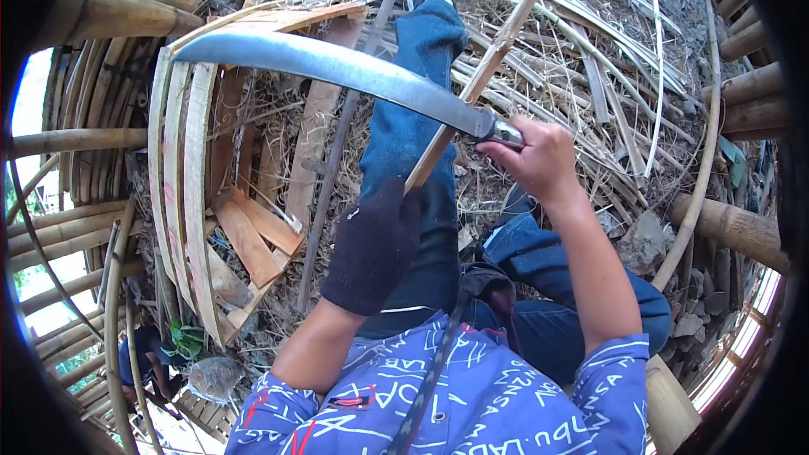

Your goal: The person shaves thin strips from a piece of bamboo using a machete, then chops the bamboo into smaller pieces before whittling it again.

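My left hand (375,240), in a dark knitted glove, is closed around the lower end of a long bamboo strip (499,46). From there the strip slants up and to the right over my outstretched leg. My bare right hand (538,158) grips the handle of a machete (337,63) with a long, slightly curved blade. The blade crosses the strip close to the handle and reaches left to a wooden crate (177,177), its tip overlapping the crate's upper corner in this view.
Loose wood pieces (253,236) lie inside the slatted crate. Split bamboo strips (590,59) and shavings cover the ground ahead and to the right. Bamboo poles (733,232) stand along both sides, with stones (645,244) at the right. Another person (147,362) shows at lower left.
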Motion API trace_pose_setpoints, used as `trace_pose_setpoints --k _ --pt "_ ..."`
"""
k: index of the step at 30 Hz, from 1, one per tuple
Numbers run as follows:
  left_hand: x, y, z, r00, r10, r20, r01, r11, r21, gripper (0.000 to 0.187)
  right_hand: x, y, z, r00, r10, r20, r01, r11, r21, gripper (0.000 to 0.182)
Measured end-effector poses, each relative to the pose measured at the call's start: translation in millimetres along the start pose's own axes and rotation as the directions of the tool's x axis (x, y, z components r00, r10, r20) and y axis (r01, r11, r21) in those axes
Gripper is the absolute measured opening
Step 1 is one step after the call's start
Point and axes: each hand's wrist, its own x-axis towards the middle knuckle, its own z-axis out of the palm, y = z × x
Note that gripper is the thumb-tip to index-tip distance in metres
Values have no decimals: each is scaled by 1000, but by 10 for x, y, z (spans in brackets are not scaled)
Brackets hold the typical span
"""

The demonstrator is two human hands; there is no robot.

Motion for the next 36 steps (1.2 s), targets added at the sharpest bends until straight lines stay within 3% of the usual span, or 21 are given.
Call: trace_pose_setpoints --k 4,7,8,9,11,12,13,15,16,19,21,24,25,27,28,30,32,34,35,36 --pt "-10 24 18 996 -84 37 84 996 -10 12 60 102 -64 996 -86 -2 86 994 -65 60" --pt "-22 -16 -2 1000 -1 31 1 1000 -4 14 64 145 -64 991 -111 -73 109 993 -34 59" --pt "-44 20 -59 990 -110 84 112 993 -22 13 90 227 -93 996 -75 -50 71 995 -71 59" --pt "-56 35 -93 967 -213 140 219 975 -33 14 134 357 -141 983 180 -26 -181 983 -19 61" --pt "-24 60 -43 975 -160 153 159 987 18 14 154 495 -231 979 198 -53 -199 980 -29 64" --pt "-5 78 -30 982 -98 159 89 994 61 14 131 576 -176 988 120 -96 -135 976 -172 67" --pt "42 74 -37 987 -84 139 76 995 59 14 106 624 -148 988 135 -80 -145 981 -131 67" --pt "27 87 -14 983 -78 169 63 994 90 15 49 446 -143 941 333 56 -336 940 57 64" --pt "35 108 -11 982 -76 173 61 994 91 15 17 280 -173 956 295 10 -294 950 109 59" --pt "50 108 -18 990 -100 98 101 995 -4 15 -123 -150 -69 975 211 73 -224 921 318 55" --pt "43 -18 36 979 203 8 -202 967 153 13 -192 -311 -48 998 -57 13 55 991 119 55" --pt "-55 -94 35 986 157 -54 -155 987 40 12 -144 -274 -166 989 -91 120 82 994 75 55" --pt "-76 -99 26 987 153 -50 -151 988 36 12 -104 -148 -166 992 -107 69 109 994 -29 56" --pt "-110 -99 -9 996 -86 9 86 996 0 11 -22 122 -227 1000 12 9 -12 999 -40 58" --pt "-127 -93 -15 995 -96 7 96 995 1 11 1 280 -251 992 117 42 -114 991 -66 57" --pt "-111 -74 -25 997 -69 23 71 995 -70 14 46 345 -270 983 182 14 -180 981 -75 57" --pt "-107 -56 -59 997 -75 11 75 997 -22 14 14 279 -222 977 214 4 -214 976 -43 58" --pt "-98 -83 -43 997 -77 7 77 997 24 14 -86 -18 -135 963 259 77 -270 934 236 58" --pt "-109 -133 -14 998 -54 -28 55 997 50 14 -125 -148 -111 961 264 82 -276 931 239 58" --pt "-124 -171 1 997 -31 -64 36 996 76 14 -152 -278 -111 993 94 68 -104 982 160 58"
